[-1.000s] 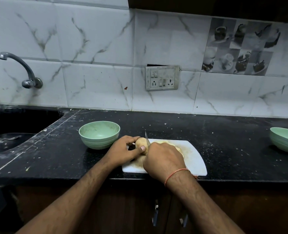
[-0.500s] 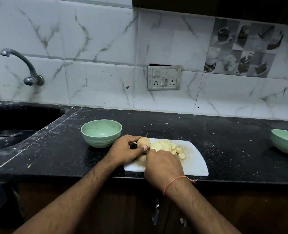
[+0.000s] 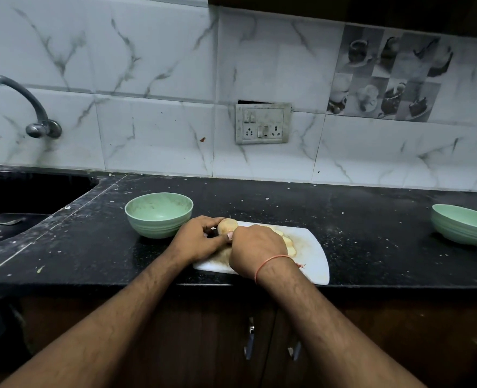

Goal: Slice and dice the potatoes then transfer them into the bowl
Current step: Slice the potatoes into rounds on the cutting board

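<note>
potato (image 3: 228, 225) pinched by left hand (image 3: 196, 240), right hand (image 3: 255, 247) fisted

potato (image 3: 227, 225): half-sliced, on board | bowl (image 3: 159, 214): green, left

A cutting board (image 3: 313, 247) lies at the counter's (image 3: 357, 219) front edge, with a potato (image 3: 227, 225) and slices (image 3: 289, 245) on it. One bowl (image 3: 159, 214) stands just left of the board, another bowl (image 3: 467, 224) well apart to the right. The sink (image 3: 13, 208) lies far left, the tap (image 3: 33, 107) on the wall behind it.

right hand (image 3: 255, 249): slid over, now hiding most of the slices (image 3: 289, 245)
knife blade: up 1 s ago, barely visible now
</note>
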{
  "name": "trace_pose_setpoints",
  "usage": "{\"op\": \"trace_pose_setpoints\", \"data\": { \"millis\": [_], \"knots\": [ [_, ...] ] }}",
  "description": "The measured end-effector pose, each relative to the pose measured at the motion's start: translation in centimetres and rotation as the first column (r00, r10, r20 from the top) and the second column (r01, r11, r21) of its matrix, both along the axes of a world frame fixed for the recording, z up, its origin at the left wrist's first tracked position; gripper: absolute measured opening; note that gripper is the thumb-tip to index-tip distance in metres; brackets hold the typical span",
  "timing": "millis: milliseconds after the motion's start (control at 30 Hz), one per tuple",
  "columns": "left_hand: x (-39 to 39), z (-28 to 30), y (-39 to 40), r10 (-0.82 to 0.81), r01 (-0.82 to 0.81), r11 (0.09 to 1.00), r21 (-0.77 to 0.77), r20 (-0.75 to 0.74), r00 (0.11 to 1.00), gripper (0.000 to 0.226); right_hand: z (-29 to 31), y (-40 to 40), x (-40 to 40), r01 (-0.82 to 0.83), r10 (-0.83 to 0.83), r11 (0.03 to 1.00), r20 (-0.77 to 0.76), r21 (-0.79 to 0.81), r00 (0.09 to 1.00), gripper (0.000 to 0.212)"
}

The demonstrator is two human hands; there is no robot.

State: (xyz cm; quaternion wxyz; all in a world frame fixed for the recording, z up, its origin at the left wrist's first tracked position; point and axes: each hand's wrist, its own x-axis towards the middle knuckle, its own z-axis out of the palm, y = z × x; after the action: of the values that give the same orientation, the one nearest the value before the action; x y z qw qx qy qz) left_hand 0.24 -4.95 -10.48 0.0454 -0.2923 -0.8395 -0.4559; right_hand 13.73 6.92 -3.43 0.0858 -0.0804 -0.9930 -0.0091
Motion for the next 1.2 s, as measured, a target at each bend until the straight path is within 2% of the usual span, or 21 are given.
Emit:
{"op": "trace_pose_setpoints", "data": {
  "millis": [200,300,467,600,733,933,1033,1200],
  "knots": [
    [0.1,0.0,0.1,0.003,-0.004,1.0,-0.012,-0.004,1.0,0.047,-0.9,0.0,0.4,-0.037,0.036,0.999,0.053,0.027,0.998,0.039],
    [0.2,0.2,0.0,0.028,-0.028,0.999,-0.017,-0.006,1.0,0.047,-1.8,-0.8,1.3,-0.051,0.046,0.998,0.107,0.042,0.993,0.034],
    [0.0,0.0,0.1,0.026,-0.028,0.998,-0.054,-0.034,0.999,0.038,-1.5,0.0,2.5,-0.082,0.073,0.989,0.078,0.124,0.994,0.028],
    [0.1,0.0,0.2,0.054,-0.055,0.998,-0.032,-0.032,0.998,0.046,-2.1,1.0,3.4,-0.096,0.085,0.982,0.074,0.165,0.994,0.031],
    [-0.2,-0.4,0.3,0.077,-0.076,0.997,-0.02,0.004,0.997,0.047,-2.8,2.2,3.7,-0.092,0.089,0.985,0.029,0.144,0.996,0.035],
    [-0.2,-0.4,0.0,0.072,-0.071,0.997,-0.04,0.004,0.997,0.074,-3.1,2.2,3.9,-0.087,0.089,0.991,-0.013,0.1,0.996,0.033],
    [-0.3,-0.6,-0.1,0.087,-0.087,0.995,-0.056,-0.002,0.996,0.069,-3.1,2.2,3.9,-0.069,0.071,0.995,-0.029,0.069,0.997,0.033],
    [0.3,-0.6,0.1,0.12,-0.129,0.988,0.083,0.101,0.988,0.064,-3.3,2.7,3.8,-0.041,0.041,0.999,-0.056,-0.005,0.998,0.028]
  ]
}}
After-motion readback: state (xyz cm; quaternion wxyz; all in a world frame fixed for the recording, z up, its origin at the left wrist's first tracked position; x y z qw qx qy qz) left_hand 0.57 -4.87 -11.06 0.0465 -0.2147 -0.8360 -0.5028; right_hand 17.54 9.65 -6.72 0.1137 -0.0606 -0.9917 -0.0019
